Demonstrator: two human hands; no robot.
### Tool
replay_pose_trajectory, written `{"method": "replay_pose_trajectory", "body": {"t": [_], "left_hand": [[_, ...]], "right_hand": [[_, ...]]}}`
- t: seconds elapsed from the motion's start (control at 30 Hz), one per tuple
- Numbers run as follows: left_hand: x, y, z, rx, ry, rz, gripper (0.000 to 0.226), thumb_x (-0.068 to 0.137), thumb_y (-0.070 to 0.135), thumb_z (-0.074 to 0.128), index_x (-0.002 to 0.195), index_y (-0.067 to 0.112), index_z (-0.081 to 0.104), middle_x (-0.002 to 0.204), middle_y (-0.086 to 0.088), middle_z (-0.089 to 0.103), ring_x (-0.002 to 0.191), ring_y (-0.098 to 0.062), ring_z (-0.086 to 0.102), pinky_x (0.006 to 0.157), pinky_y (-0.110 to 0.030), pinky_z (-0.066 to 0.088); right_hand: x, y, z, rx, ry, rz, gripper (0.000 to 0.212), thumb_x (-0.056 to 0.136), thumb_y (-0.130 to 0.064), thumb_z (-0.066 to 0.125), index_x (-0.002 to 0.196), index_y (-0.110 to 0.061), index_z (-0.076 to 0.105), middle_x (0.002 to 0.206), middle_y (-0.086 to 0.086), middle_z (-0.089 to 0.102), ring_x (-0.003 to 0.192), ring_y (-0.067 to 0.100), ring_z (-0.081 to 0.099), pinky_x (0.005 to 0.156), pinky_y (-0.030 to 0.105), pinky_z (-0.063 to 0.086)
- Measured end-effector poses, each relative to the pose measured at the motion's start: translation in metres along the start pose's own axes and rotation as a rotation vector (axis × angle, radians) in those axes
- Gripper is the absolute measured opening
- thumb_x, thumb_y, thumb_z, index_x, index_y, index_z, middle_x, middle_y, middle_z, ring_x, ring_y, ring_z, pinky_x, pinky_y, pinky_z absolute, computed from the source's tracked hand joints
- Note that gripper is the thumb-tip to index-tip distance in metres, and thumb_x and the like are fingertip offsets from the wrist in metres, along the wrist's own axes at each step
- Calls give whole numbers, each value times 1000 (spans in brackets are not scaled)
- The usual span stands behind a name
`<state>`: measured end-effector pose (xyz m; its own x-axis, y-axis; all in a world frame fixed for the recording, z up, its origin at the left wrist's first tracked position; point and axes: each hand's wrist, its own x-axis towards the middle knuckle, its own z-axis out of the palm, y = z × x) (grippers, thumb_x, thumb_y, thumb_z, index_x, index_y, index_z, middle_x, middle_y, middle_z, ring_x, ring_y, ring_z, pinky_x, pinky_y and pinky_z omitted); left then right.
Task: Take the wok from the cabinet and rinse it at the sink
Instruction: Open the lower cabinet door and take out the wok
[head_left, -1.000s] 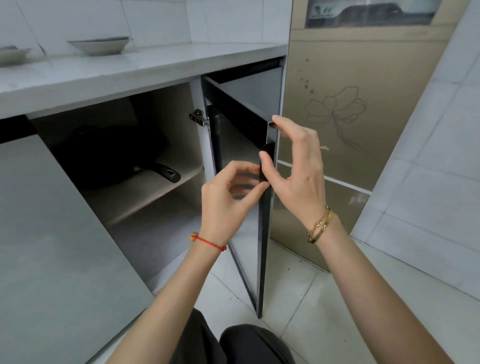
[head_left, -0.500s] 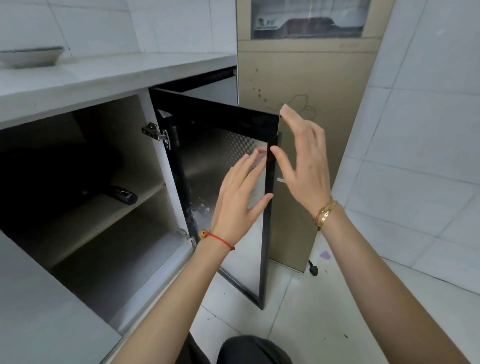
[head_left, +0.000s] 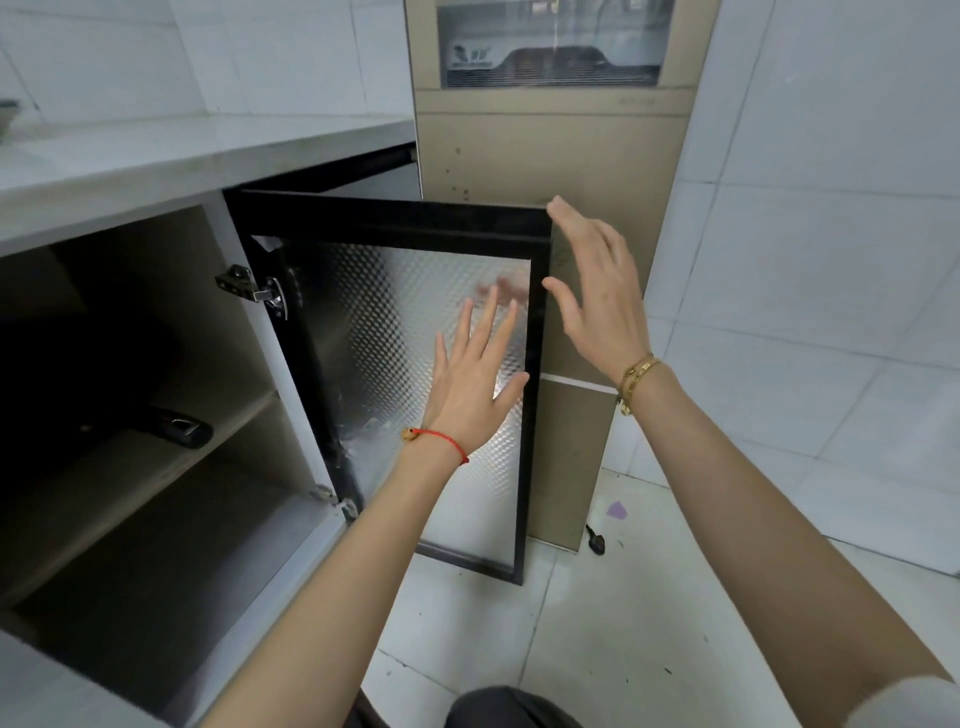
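The cabinet (head_left: 156, 519) under the counter stands with its black-framed door (head_left: 384, 332) swung wide to the right. On the cabinet's middle shelf lies the dark wok; only its black handle (head_left: 176, 427) shows clearly, the pan itself is lost in shadow at the left. My left hand (head_left: 475, 379) is spread flat in front of the door's patterned inner panel, holding nothing. My right hand (head_left: 597, 296) is open with fingers apart just beyond the door's free edge, apart from it.
A white counter (head_left: 208, 150) runs above the cabinet, with a bowl's edge (head_left: 8, 117) at far left. A tall beige appliance cabinet (head_left: 545, 156) stands behind the door. White tiled floor (head_left: 623, 597) and wall are at the right; a black plug (head_left: 596, 540) lies on the floor.
Both hands let go of the door's edge and opened flat. The door swung further open to the right, and my view shifted right.
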<state>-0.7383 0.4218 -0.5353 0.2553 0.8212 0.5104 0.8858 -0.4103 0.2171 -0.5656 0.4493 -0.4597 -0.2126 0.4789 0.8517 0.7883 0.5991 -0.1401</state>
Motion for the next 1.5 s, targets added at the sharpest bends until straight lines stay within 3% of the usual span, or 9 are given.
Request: {"method": "replay_pose_trajectory", "body": {"t": [0.27, 0.53, 0.97, 1.23, 1.5], "left_hand": [[11, 4, 11, -6, -61, -72, 74, 101, 43, 42, 158, 28, -4, 164, 7, -20, 151, -22, -20, 117, -52, -8], [12, 5, 15, -69, -88, -90, 74, 102, 43, 42, 158, 29, -4, 163, 9, -22, 151, -21, -19, 118, -55, -3], [-14, 2, -5, -77, -54, -108, 71, 102, 45, 40, 156, 35, -5, 164, 10, -18, 152, -19, -16, 120, -57, 0], [-57, -4, -53, -100, 13, -205, 68, 102, 38, 45, 158, 27, 8, 167, 4, 0, 153, -18, -4, 123, -54, 6], [-128, -26, -114, -31, 107, -382, 66, 100, 38, 48, 157, 23, 20, 165, 1, 17, 152, -19, 12, 124, -48, 10]], "right_hand": [[5, 3, 9, 2, 5, 49, 68, 88, -6, 61, 150, -12, 34, 154, 0, 40, 133, 22, 42, 113, 35, 35], [5, 4, 7, -4, -15, 47, 68, 89, -8, 62, 150, -12, 33, 154, 2, 40, 137, 25, 40, 113, 42, 37], [-6, -11, -4, -28, 14, 6, 67, 91, -15, 62, 151, -13, 33, 157, 2, 36, 140, 23, 37, 115, 40, 35], [-20, -41, -2, 23, 133, -66, 49, 96, -19, 57, 142, -7, 48, 146, 8, 49, 134, 25, 43, 116, 36, 31], [-35, -101, 24, 292, 39, -116, 39, 97, -24, 58, 132, -6, 56, 130, 9, 60, 124, 24, 51, 110, 33, 36]]}}
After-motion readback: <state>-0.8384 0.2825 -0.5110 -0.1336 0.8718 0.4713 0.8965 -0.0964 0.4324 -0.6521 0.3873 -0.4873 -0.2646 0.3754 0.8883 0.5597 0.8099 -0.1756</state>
